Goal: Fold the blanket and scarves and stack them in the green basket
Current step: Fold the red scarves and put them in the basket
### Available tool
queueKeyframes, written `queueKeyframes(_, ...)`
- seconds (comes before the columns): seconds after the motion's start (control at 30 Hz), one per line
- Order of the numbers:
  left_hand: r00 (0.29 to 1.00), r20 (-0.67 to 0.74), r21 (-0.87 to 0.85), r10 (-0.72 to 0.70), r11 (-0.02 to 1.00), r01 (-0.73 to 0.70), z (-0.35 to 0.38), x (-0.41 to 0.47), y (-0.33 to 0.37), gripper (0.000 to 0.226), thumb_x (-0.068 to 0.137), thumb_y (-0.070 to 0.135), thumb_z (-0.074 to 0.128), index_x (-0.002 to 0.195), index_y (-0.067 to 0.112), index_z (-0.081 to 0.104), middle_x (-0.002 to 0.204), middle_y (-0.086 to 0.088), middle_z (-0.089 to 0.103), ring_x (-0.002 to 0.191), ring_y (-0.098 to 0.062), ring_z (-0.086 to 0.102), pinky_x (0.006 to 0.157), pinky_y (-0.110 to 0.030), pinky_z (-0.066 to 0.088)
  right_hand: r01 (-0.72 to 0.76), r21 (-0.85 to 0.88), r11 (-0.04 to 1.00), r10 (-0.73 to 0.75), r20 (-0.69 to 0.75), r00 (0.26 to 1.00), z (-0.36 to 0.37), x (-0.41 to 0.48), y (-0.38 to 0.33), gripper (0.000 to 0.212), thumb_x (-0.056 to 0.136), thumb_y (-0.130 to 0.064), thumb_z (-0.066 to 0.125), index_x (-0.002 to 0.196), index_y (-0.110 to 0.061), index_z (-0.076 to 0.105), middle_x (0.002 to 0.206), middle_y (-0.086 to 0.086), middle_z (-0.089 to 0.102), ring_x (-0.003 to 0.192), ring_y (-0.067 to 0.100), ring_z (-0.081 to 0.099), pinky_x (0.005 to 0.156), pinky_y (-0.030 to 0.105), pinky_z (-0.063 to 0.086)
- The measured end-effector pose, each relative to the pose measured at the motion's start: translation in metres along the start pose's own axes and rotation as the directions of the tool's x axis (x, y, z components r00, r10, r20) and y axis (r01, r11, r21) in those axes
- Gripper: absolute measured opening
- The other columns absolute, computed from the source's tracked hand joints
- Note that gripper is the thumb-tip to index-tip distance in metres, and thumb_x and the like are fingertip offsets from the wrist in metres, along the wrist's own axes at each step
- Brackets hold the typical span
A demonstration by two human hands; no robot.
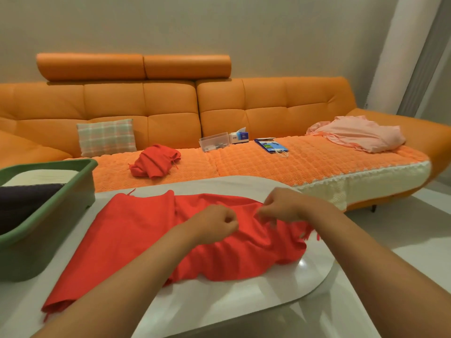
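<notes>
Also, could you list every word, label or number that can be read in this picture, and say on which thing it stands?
Tissue box on the sofa: printed marks on its blue and white label, too blurred to read.
Blue paper bag beside it: a green and white print, too small to read.
No other writing shows.

We're in a home living room here. A long orange sofa (170,101) with raised headrests runs along the plain wall, with a plaid cushion (106,137) propped on it and a quilted cover (244,164) spread over the seat. On that seat lie a tissue box (239,136), a clear plastic box (214,141) and a heap of pink cloth (361,135). Up front, a glossy white bench (231,301) with a rounded edge carries a green basket (48,198) holding folded cloth. Pale shiny floor (427,215), curtain (424,57) at right.
</notes>
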State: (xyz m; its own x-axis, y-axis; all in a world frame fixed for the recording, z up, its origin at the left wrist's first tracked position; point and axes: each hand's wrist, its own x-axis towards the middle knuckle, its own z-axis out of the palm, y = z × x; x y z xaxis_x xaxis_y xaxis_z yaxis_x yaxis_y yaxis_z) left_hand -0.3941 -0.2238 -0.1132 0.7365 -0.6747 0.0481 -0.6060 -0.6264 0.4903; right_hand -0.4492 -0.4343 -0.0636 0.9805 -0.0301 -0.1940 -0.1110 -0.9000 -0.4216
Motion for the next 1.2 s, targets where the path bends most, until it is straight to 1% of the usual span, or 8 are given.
queueKeyframes(0.1,0.978,-0.204,0.087,0.042,0.996,-0.025,0.002,0.034,-0.007,0.021,0.093,0.015,0.051,0.098,0.019,0.071,0.098,0.003,0.070,0.092,-0.016,0.062,0.081,-0.028,0.047,0.007,-0.211,0.977,-0.081,-0.348,0.934,0.010,0.037,0.012,0.032,0.094,-0.018,0.053,0.118,-0.030,0.071,0.126,-0.002,0.066,0.115,0.022,0.059,0.095,0.036,0.049)
queueKeyframes(0.33,0.998,-0.058,0.290,0.001,0.957,0.016,0.021,0.111,-0.032,0.051,0.099,0.009,0.042,0.147,0.025,0.043,0.153,0.001,0.042,0.139,-0.021,0.039,0.114,-0.038,0.033,-0.098,-0.425,0.900,-0.004,-0.234,0.972,0.029,0.082,0.045,0.030,0.095,-0.025,0.053,0.123,-0.025,0.063,0.129,-0.001,0.062,0.124,0.025,0.053,0.105,0.044,0.033)
queueKeyframes(0.6,0.889,-0.458,0.210,-0.024,0.969,0.134,0.010,0.111,-0.030,0.033,0.085,0.018,0.051,0.109,0.027,0.072,0.114,0.001,0.070,0.110,-0.027,0.059,0.087,-0.037,0.048,0.226,-0.147,0.963,-0.269,-0.596,0.757,0.008,0.066,0.051,0.018,0.083,-0.009,0.065,0.093,-0.023,0.072,0.100,-0.004,0.054,0.088,0.018,0.056,0.071,0.032,0.044)
queueKeyframes(0.7,0.921,-0.388,0.174,-0.038,0.978,0.114,0.001,0.101,-0.030,0.033,0.084,0.015,0.050,0.106,0.027,0.071,0.115,0.005,0.070,0.111,-0.023,0.059,0.085,-0.034,0.048,0.067,-0.236,0.970,-0.129,-0.260,0.957,-0.001,0.047,0.052,0.028,0.080,-0.007,0.062,0.093,-0.030,0.069,0.100,-0.004,0.064,0.096,0.020,0.064,0.073,0.026,0.046)
queueKeyframes(0.8,0.967,-0.256,0.300,0.010,0.951,0.069,0.001,0.092,-0.029,0.034,0.082,0.015,0.049,0.105,0.028,0.072,0.114,0.005,0.069,0.111,-0.022,0.059,0.084,-0.033,0.049,-0.145,-0.462,0.875,0.168,0.008,0.986,-0.001,0.032,0.052,0.023,0.074,-0.034,0.076,0.093,-0.022,0.072,0.098,-0.002,0.070,0.088,0.020,0.066,0.068,0.025,0.048)
queueKeyframes(0.93,0.963,-0.254,0.328,0.086,0.945,0.002,0.004,0.095,-0.022,0.028,0.085,0.028,0.054,0.107,0.032,0.071,0.108,0.007,0.067,0.107,-0.019,0.055,0.082,-0.033,0.048,-0.157,-0.180,0.971,0.097,-0.301,0.949,0.003,0.040,0.051,0.034,0.095,-0.047,0.045,0.110,-0.026,0.068,0.118,0.001,0.067,0.107,0.025,0.060,0.081,0.034,0.046)
queueKeyframes(1.03,0.945,-0.262,0.406,0.195,0.911,-0.075,0.005,0.105,-0.018,0.023,0.089,0.031,0.057,0.106,0.032,0.073,0.106,0.007,0.060,0.106,-0.018,0.051,0.076,-0.030,0.043,-0.148,-0.306,0.940,0.089,-0.198,0.976,0.003,0.058,0.058,0.036,0.092,-0.030,0.054,0.128,-0.034,0.062,0.136,-0.003,0.059,0.123,0.023,0.056,0.096,0.036,0.048)
queueKeyframes(1.2,0.942,-0.294,0.381,0.163,0.924,-0.041,0.001,0.131,-0.021,0.026,0.092,0.031,0.055,0.109,0.030,0.074,0.098,0.006,0.049,0.100,-0.017,0.051,0.069,-0.029,0.037,-0.227,-0.309,0.924,0.138,-0.284,0.949,0.014,0.101,0.073,0.017,0.087,-0.028,0.061,0.095,-0.021,0.075,0.101,0.001,0.072,0.098,0.027,0.068,0.074,0.031,0.051)
